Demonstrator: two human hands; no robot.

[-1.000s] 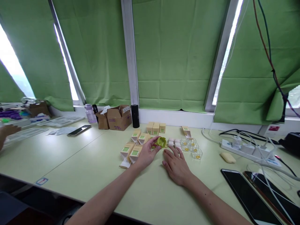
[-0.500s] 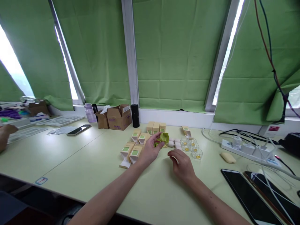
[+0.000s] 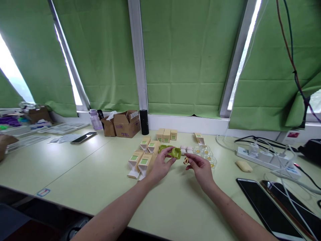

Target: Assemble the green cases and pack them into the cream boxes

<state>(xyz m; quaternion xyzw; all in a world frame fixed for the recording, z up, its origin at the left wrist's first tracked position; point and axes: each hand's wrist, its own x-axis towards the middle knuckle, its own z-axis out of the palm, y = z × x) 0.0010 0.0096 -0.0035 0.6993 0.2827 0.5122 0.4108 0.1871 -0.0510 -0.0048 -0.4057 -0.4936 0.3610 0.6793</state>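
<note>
My left hand (image 3: 160,165) is closed on a small green square cup (image 3: 177,153), its hollow side turned toward my right hand. Between the fingertips of my right hand (image 3: 202,170) is a small yellow loop (image 3: 186,161), just right of the cup and apart from it. More green cups (image 3: 163,147) lie behind my left fingers. White cylindrical pieces (image 3: 190,149) and clear cups with yellow centres (image 3: 207,157) sit beyond my right hand, which partly hides them. Left of my left hand stand several opened small cartons (image 3: 144,162) with green labels.
Closed small cartons (image 3: 167,135) and one opened carton (image 3: 199,138) stand farther back. Cardboard boxes (image 3: 127,124) and a black cylinder (image 3: 143,122) are behind. To the right lie a power strip (image 3: 268,162) and a tablet (image 3: 263,204). Another person's hand (image 3: 5,144) shows far left.
My right hand has moved slightly right and up and now shows a yellow loop in its fingertips. The green cup has come slightly lower, its hollow turned more rightward.
</note>
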